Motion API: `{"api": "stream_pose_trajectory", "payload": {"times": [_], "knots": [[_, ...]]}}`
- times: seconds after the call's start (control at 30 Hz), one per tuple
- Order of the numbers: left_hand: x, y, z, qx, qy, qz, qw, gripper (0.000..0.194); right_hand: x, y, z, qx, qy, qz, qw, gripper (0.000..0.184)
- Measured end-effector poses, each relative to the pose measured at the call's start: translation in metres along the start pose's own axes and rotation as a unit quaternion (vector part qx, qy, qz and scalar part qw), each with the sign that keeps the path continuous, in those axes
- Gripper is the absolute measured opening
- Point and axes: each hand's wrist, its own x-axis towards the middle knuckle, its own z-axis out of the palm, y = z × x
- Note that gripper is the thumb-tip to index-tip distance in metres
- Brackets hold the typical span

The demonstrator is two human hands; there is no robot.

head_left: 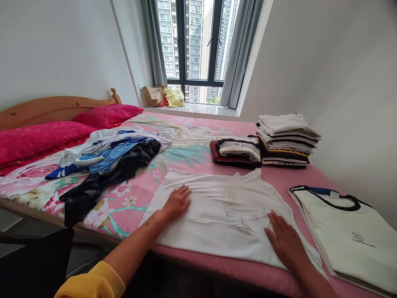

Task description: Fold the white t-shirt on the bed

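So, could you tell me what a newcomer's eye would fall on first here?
Probably the wide white T-shirt spread at the bed's front edge, with a bare left hand and right hand resting flat on it. Next, perhaps, the bright crimson pillows at the wooden headboard, and the tall folded stack by the right wall.

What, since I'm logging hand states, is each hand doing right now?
Left hand: open, resting palm down on the white shirt.
Right hand: open, fingers slightly apart, resting on the white shirt too.
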Motion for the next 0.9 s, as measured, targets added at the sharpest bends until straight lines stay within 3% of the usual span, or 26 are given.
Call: {"api": "stream_pose_trajectory", "payload": {"times": [0.07,0.1,0.17,0.27,0.4,0.53,0.73,0.8,0.9], "knots": [[0.011,0.016,0.008,-0.04,-0.031,0.092,0.994,0.05,0.0,0.001,0.001,0.002,0.001,-0.004,1.0,0.063],[0.019,0.018,0.01,-0.043,-0.047,0.083,0.995,0.051,0.0,0.001,0.002,0.003,0.001,-0.004,1.0,0.063],[0.036,0.007,0.01,-0.032,-0.065,0.007,0.997,0.055,0.001,0.001,0.002,0.005,0.0,-0.003,1.0,0.063],[0.066,-0.029,0.003,-0.019,-0.072,-0.099,0.992,0.06,0.0,0.001,0.003,0.008,0.003,-0.003,1.0,0.063],[0.096,-0.07,-0.001,-0.006,-0.085,-0.163,0.983,0.062,0.0,0.003,0.007,0.012,0.001,-0.009,1.0,0.062],[0.115,-0.083,0.002,0.005,-0.083,-0.192,0.978,0.067,0.002,0.001,0.003,0.015,-0.001,-0.011,1.0,0.063],[0.134,-0.098,0.016,0.036,0.002,-0.219,0.975,0.08,0.032,-0.008,-0.048,0.043,-0.086,0.022,0.995,0.055],[0.137,-0.103,0.021,0.032,0.023,-0.212,0.977,0.08,0.051,-0.02,-0.068,0.054,-0.078,0.022,0.995,0.048],[0.138,-0.105,0.025,0.034,0.041,-0.208,0.977,0.077,0.083,-0.047,-0.08,0.104,-0.08,-0.078,0.988,0.048]]}}
